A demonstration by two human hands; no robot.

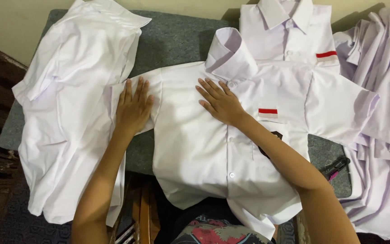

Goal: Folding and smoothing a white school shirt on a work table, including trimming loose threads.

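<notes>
A white short-sleeved shirt point(204, 149) lies spread face up on a grey padded table point(177, 40), collar toward the far side, buttoned, with a small red-and-white patch point(267, 113) above its pocket. My left hand point(133, 107) rests flat, fingers apart, on the shirt's left sleeve. My right hand point(220, 101) presses flat on the chest just below the collar, next to the button line. Neither hand grips anything.
A loose pile of white shirts point(73, 108) covers the table's left side. A folded white shirt point(290, 36) lies at the back, more white shirts point(384, 113) heap at the right. A small dark tool point(335, 166) lies near the right front edge.
</notes>
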